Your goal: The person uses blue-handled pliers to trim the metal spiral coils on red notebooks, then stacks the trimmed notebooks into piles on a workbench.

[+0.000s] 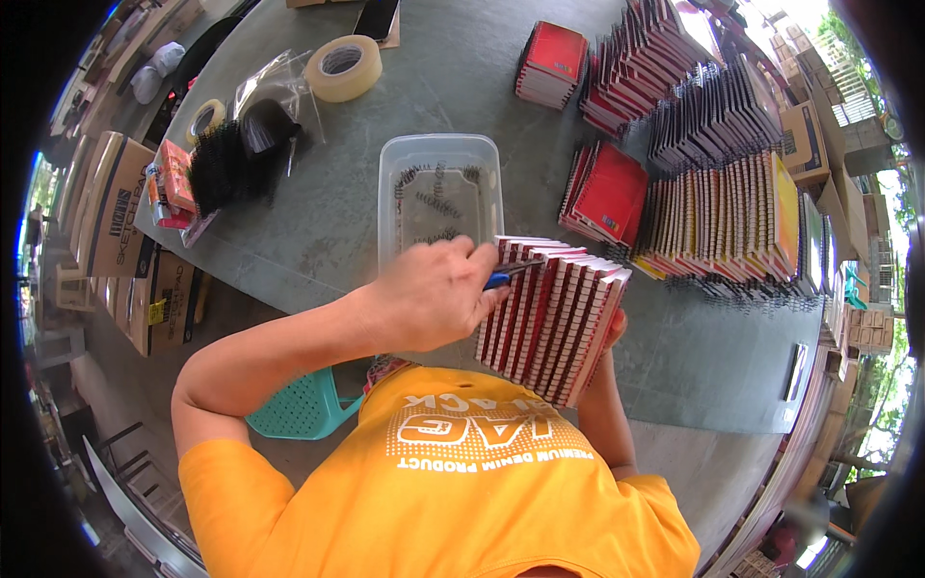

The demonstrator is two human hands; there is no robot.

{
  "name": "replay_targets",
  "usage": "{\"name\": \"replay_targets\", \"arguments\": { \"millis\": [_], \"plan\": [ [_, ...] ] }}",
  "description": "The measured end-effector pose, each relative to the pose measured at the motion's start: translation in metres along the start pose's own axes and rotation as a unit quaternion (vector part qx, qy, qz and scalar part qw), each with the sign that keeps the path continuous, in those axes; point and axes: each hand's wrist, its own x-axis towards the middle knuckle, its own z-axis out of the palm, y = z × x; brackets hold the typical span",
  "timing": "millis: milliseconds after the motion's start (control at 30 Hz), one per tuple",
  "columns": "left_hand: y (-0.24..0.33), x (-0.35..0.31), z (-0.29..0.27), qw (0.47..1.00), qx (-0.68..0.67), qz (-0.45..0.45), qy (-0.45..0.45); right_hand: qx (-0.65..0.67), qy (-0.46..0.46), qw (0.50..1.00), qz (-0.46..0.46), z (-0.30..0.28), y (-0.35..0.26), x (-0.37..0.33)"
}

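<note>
Closed around blue-handled pliers [496,280], my left hand [429,294] is at the upper left of a stack of red spiral notebooks [544,323]. The narrow metal tip of the pliers reaches over the top ends of the white wire bindings. My right hand [615,329] grips the stack from its right side, most of its fingers hidden behind the notebooks. The stack is held up in front of my body, bindings facing me. Just beyond my left hand stands a clear plastic tub [387,193] with several dark pieces of coiled wire [438,204] in it.
Red notebooks [617,193] and rows of yellow-edged spiral notebooks [723,217] fill the table's right side. Tape rolls [344,69], a black brush [217,169] and a phone [377,17] lie at the far left. A teal stool [299,407] and cardboard boxes [116,207] stand beside the table.
</note>
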Motion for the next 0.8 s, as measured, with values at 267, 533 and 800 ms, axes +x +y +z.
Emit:
{"name": "replay_targets", "arguments": {
  "millis": [267, 533, 800],
  "plan": [
    [-0.01, 0.006, -0.017, 0.829, -0.458, -0.158, -0.279, 0.005, 0.008, 1.0, 0.023, 0.002, 0.0, 0.001],
    [0.008, 0.003, -0.006, 0.996, -0.077, -0.022, -0.027, -0.005, 0.037, 0.999, 0.037, 0.003, 0.004, 0.001],
    [-0.006, 0.008, -0.019, 0.866, -0.416, -0.138, -0.241, -0.024, 0.077, 0.995, 0.053, 0.006, 0.001, -0.002]
  ]
}}
